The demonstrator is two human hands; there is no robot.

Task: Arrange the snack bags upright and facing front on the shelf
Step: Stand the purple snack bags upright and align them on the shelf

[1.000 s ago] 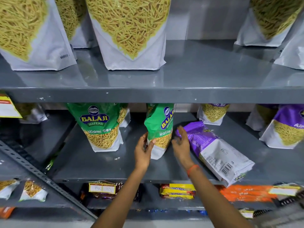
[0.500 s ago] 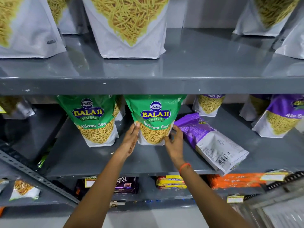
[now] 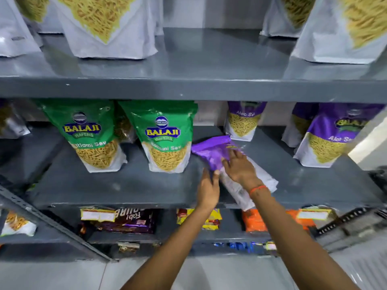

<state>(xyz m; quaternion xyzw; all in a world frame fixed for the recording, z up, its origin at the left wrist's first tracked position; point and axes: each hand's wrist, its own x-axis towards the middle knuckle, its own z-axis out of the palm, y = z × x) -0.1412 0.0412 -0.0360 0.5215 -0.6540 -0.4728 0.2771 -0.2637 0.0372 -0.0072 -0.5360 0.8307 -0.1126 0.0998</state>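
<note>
Two green Balaji Ratlami Sev bags stand upright and face front on the grey middle shelf (image 3: 117, 185): one at the left (image 3: 88, 135), one beside it (image 3: 165, 137). To their right a purple Aloo Sev bag (image 3: 211, 150) lies flat, back side up, its white lower end hanging past the shelf's front edge. My right hand (image 3: 238, 167) rests flat on top of it, fingers spread. My left hand (image 3: 208, 188) touches the bag's left edge, thumb against the purple film. Neither hand has closed around it.
Upright purple Aloo Sev bags stand at the back (image 3: 244, 120) and at the right (image 3: 333, 137). Large white bags (image 3: 109, 28) fill the upper shelf. Flat packets (image 3: 123, 219) lie on the lower shelf. A slanted metal bracket (image 3: 41, 216) crosses at the lower left.
Both hands have let go of the second green bag, which now stands upright facing front. They moved right onto the lying purple bag.
</note>
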